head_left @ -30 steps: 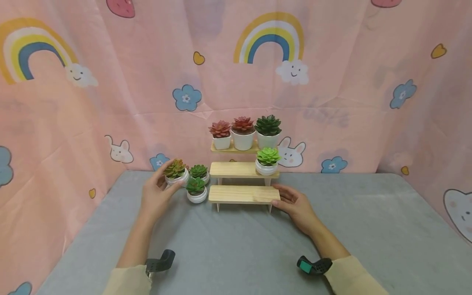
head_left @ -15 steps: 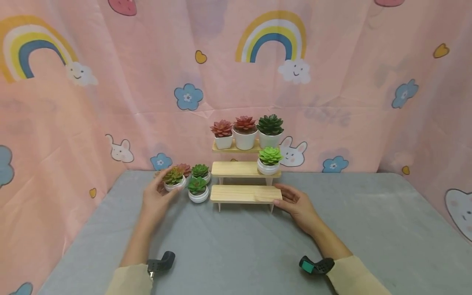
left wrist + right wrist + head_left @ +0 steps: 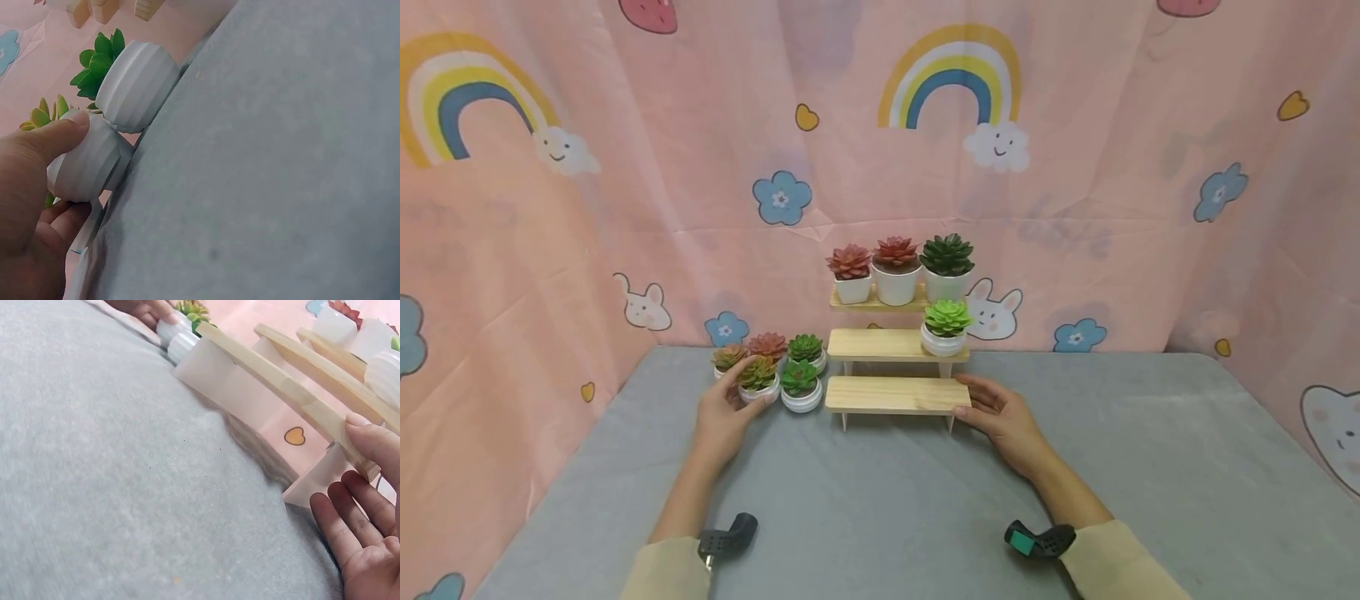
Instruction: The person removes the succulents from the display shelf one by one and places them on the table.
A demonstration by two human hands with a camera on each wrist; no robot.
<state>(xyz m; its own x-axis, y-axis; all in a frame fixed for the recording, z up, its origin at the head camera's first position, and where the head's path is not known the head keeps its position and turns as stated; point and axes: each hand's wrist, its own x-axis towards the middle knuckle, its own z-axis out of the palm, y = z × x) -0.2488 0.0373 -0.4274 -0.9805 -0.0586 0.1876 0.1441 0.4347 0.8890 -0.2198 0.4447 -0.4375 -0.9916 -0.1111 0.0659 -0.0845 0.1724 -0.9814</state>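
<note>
My left hand (image 3: 722,421) pinches the white ribbed pot of an orange-green succulent (image 3: 758,380) between thumb and fingers. In the left wrist view, that pot (image 3: 87,159) is low by the grey cloth, close to a green succulent's pot (image 3: 137,84). Farther back stand a green succulent (image 3: 806,350), a reddish one (image 3: 767,347) and an orange one (image 3: 728,358). My right hand (image 3: 1007,425) holds the right end of the lowest step of a wooden tiered stand (image 3: 895,395). In the right wrist view, the thumb is against the board (image 3: 300,400), with the fingers below it.
On the stand's top step are two red succulents (image 3: 895,279) and a dark green one (image 3: 947,271). A bright green succulent (image 3: 944,329) occupies the right end of the middle step. Behind the grey table (image 3: 880,508) hangs a pink printed curtain (image 3: 1075,108).
My left hand has lowered the orange-green succulent toward the front of the pot group, uncovering the reddish and orange ones behind. My right hand stays at the stand.
</note>
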